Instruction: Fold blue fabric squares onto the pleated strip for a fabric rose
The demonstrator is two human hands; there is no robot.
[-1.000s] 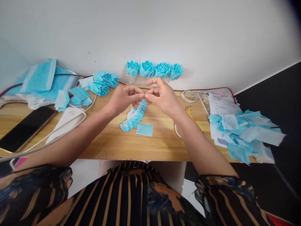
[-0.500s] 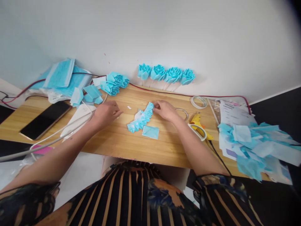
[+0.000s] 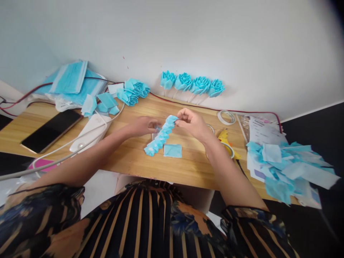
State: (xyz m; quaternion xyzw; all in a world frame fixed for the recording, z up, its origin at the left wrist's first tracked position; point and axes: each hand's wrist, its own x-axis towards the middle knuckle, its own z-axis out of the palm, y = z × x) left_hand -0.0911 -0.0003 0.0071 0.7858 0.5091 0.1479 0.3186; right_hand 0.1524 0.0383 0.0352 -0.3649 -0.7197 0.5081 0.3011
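Note:
A strip of folded blue petals [image 3: 160,136] lies slanted on the wooden desk [image 3: 139,161]. My right hand [image 3: 192,123] pinches the strip's far end and lifts it slightly. My left hand [image 3: 143,125] rests beside the strip's upper left, its fingers curled by the petals; whether it grips anything is unclear. A loose blue square [image 3: 172,150] lies flat just right of the strip's near end.
Finished blue paper roses [image 3: 192,83] lean on the wall, more roses [image 3: 133,91] to the left. Blue face masks [image 3: 71,80], a phone [image 3: 51,129], a white charger [image 3: 90,130], a yellow glue gun [image 3: 225,138], tape rolls [image 3: 225,116] and a heap of blue scraps [image 3: 287,166] surround the work.
Both hands came down from a raised pinch to the desk. The right hand took the strip's far end; the left moved back in beside it.

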